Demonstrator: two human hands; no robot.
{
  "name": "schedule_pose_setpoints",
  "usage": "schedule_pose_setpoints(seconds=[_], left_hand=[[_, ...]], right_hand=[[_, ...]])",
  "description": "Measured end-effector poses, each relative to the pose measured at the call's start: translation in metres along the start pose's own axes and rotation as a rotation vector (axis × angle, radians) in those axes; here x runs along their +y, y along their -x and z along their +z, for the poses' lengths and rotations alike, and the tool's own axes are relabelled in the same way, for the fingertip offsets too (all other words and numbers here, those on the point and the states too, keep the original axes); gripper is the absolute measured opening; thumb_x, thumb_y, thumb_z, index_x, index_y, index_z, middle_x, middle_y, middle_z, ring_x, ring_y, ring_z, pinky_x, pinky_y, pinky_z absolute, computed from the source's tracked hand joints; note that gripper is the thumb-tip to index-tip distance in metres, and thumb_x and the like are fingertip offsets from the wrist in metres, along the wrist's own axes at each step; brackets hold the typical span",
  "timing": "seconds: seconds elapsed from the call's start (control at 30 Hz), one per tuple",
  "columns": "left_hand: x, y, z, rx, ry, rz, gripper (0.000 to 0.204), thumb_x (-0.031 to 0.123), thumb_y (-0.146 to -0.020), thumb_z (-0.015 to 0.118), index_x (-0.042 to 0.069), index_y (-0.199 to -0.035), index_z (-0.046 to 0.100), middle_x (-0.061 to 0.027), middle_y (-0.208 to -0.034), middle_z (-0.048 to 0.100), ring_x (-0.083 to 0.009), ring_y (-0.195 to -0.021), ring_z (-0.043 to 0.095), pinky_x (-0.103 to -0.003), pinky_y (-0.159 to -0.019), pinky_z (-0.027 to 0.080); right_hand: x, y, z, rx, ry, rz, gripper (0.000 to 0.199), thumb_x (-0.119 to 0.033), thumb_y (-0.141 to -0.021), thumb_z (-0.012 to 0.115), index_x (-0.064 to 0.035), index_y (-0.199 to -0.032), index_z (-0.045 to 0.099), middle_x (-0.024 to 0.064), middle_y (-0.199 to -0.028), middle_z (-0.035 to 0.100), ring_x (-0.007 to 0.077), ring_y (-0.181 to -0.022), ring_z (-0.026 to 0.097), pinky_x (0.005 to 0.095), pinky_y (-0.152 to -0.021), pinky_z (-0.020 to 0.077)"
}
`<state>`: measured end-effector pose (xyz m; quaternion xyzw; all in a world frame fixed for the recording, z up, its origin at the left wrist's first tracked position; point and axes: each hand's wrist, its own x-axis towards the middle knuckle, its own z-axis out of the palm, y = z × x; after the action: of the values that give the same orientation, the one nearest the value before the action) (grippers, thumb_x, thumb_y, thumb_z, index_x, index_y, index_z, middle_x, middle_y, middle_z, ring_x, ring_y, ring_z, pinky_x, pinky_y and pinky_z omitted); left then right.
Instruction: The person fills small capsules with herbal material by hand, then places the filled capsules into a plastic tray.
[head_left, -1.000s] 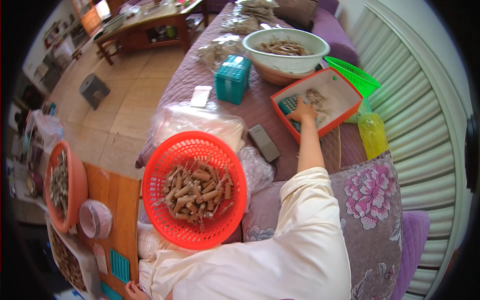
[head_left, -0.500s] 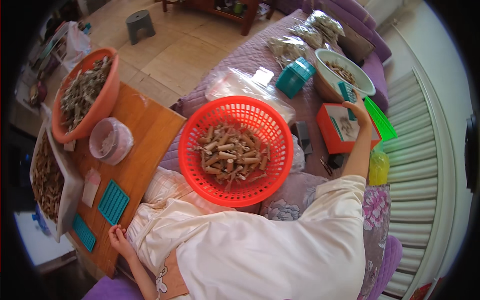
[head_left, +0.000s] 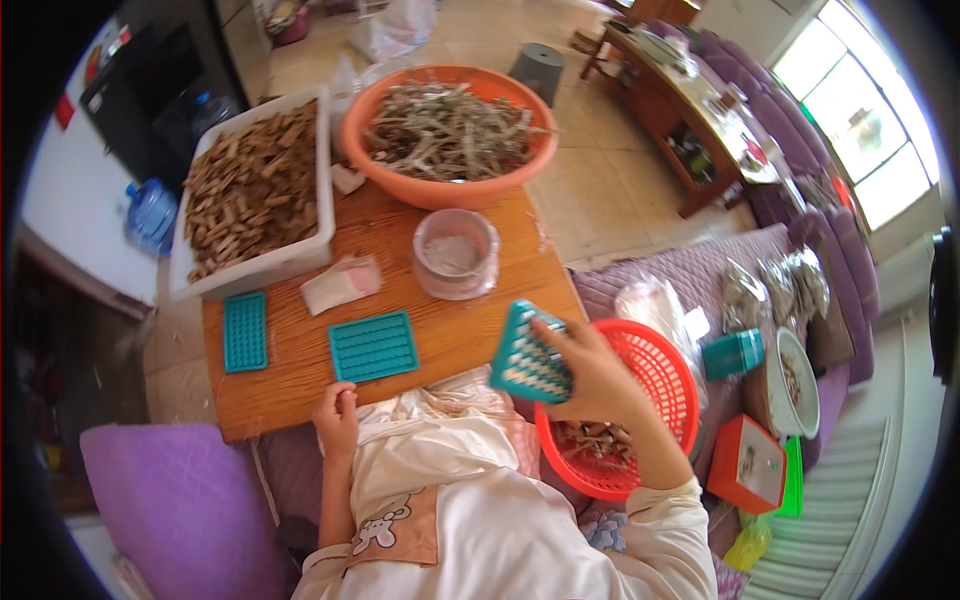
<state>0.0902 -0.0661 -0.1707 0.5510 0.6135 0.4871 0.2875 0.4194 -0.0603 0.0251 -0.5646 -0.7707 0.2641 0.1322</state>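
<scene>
My right hand (head_left: 590, 375) grips a teal perforated tray (head_left: 530, 355) from its right side, tilted up above the table's right edge. Pale bits show in rows across its holes. My left hand (head_left: 338, 420) rests at the table's near edge with fingers curled together; whatever may be in them is hidden. Just beyond it, a second teal tray (head_left: 373, 346) with rows of cells lies flat on the wooden table (head_left: 500, 240). A smaller teal tray (head_left: 245, 333) lies to its left. Under my right forearm stands a red basket (head_left: 670, 375) holding brown rolled pieces, partly hidden.
On the table stand a white bin (head_left: 325, 190) of brown pieces, an orange basin (head_left: 370, 165) of dried stalks and a pink-white tub (head_left: 457, 285). A folded packet (head_left: 342, 284) lies between. Right, on the sofa: an orange-red box (head_left: 735, 470), a pale bowl (head_left: 808, 395), teal containers (head_left: 733, 353).
The view has swung left toward the table. My right hand has come from the orange-red box across to the table's edge, carrying the teal tray. My left hand stays by the flat tray.
</scene>
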Motion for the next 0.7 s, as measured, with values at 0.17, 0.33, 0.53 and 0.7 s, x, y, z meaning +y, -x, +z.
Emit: schedule_pose_setpoints(seconds=[0.17, 0.33, 0.53, 0.7], left_hand=[[0.018, -0.015, -0.017, 0.015, -0.308, 0.248, 0.015, 0.003, -0.07, 0.059, 0.004, -0.085, 0.059, -0.0098, -0.08, 0.058, -0.023, -0.074, 0.056, -0.031, -0.064, 0.044], [0.028, -0.026, -0.013, -0.158, -0.468, 0.407, 0.031, 0.011, -0.065, 0.065, 0.008, -0.094, 0.058, -0.0061, -0.096, 0.056, -0.0236, -0.097, 0.05, -0.04, -0.086, 0.038], [0.034, -0.064, 0.003, -0.428, -0.57, 0.421, 0.053, 0.024, -0.06, 0.071, 0.012, -0.108, 0.052, -0.0065, -0.117, 0.045, -0.0245, -0.115, 0.036, -0.051, -0.096, 0.025], [0.027, -0.102, 0.001, -0.66, -0.616, 0.355, 0.06, 0.029, -0.056, 0.073, 0.012, -0.11, 0.052, -0.009, -0.12, 0.042, -0.0292, -0.119, 0.031, -0.053, -0.098, 0.021]], right_hand=[[-0.014, -0.074, 0.076, -0.07, 0.02, -0.222, 0.087, -0.018, -0.048, 0.072, -0.0133, -0.127, 0.037, 0.0222, -0.114, 0.039, 0.0388, -0.102, 0.041, 0.0425, -0.089, 0.0329], [-0.01, -0.099, 0.103, -0.023, 0.145, -0.209, 0.086, -0.018, -0.047, 0.071, -0.0135, -0.126, 0.038, 0.022, -0.116, 0.038, 0.0386, -0.103, 0.04, 0.0435, -0.09, 0.0321], [0.015, -0.097, 0.121, -0.129, 0.181, -0.143, 0.085, -0.018, -0.047, 0.071, -0.0137, -0.125, 0.038, 0.022, -0.118, 0.034, 0.038, -0.106, 0.036, 0.0444, -0.092, 0.0289], [0.022, -0.101, 0.129, -0.14, 0.199, -0.133, 0.082, -0.018, -0.049, 0.071, -0.0142, -0.124, 0.038, 0.0214, -0.119, 0.034, 0.0381, -0.107, 0.036, 0.0453, -0.092, 0.0282]])
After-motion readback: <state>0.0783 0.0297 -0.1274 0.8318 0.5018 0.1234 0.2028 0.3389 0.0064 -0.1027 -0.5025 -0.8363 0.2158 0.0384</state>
